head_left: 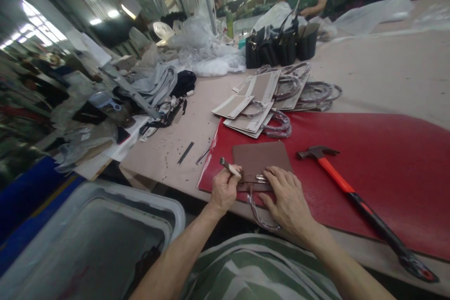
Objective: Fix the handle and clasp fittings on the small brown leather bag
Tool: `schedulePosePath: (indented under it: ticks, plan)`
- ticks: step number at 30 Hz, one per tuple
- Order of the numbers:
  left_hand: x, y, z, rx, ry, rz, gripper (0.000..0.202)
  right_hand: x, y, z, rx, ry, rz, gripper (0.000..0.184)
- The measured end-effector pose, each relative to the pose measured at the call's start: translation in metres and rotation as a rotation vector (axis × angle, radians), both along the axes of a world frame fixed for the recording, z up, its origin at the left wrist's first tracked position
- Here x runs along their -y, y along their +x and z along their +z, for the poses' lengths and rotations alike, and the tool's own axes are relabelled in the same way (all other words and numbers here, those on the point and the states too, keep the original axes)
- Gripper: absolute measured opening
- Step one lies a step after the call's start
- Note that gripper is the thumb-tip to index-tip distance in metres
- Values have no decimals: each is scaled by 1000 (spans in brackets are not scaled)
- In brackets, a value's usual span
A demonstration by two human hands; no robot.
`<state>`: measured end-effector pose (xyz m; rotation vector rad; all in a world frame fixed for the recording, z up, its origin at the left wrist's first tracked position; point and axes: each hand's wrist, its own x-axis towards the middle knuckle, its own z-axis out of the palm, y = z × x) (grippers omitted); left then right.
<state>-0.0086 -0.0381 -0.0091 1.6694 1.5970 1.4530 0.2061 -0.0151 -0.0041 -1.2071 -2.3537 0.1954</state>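
Note:
A brown leather panel lies on a red mat in front of me, with a plastic-wrapped handle hanging from its near edge. My left hand is closed round a short metal punch with a pale wrapped part, its lower end close to the panel's left side. My right hand rests with fingers stretched over the panel's right side, beside a small shiny metal fitting. To the right, a claw hammer with an orange and black handle lies on the mat.
Bag panels with wrapped handles are piled behind the mat. Black bags stand further back, where a person in a green and orange top works. A grey plastic bin is at lower left. Small scraps and a dark strip lie left.

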Motion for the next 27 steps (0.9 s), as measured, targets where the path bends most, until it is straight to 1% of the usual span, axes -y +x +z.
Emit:
schedulePosePath:
  ticks: [1,3,6,9,11,12,15,17,19,20,22,24,26,27]
  plan:
    - [1,-1,1,73,-47,47,18,0,0,1,1,-5,-2,45]
    - [2,-6,5,145,-92,80,19,1,-1,3,-5,-19,-1,44]
    - [2,-19,14,80,-97,85,19,1,-1,3,-38,-53,0,40]
    - [-5,-40,24,-9,-175,204,22,-1,1,-1,-107,-81,-5,35]
    - [-13,-58,33,-112,-269,311,24,-2,4,-4,-181,-78,-4,34]
    - [-17,-68,37,-194,-322,362,25,-3,5,-6,-218,-70,-3,33]
    - [-30,-96,51,-511,-519,469,27,-5,8,-11,-275,-35,2,31]
    - [-36,-110,57,-688,-684,478,28,-7,8,-13,-277,-9,-3,30]
    - [-38,-118,59,-777,-813,457,29,-9,8,-15,-265,18,-7,30]
    - [-38,-120,59,-795,-846,451,28,-10,8,-17,-260,35,-8,31]
    - [-34,-120,55,-803,-840,464,28,-13,10,-22,-248,70,0,31]
    - [-30,-116,51,-810,-777,507,26,-17,14,-30,-252,101,24,31]
    - [-27,-111,54,-794,-665,553,21,-23,16,-37,-280,131,47,30]
    - [-27,-109,59,-738,-553,550,17,-28,16,-40,-313,138,74,29]
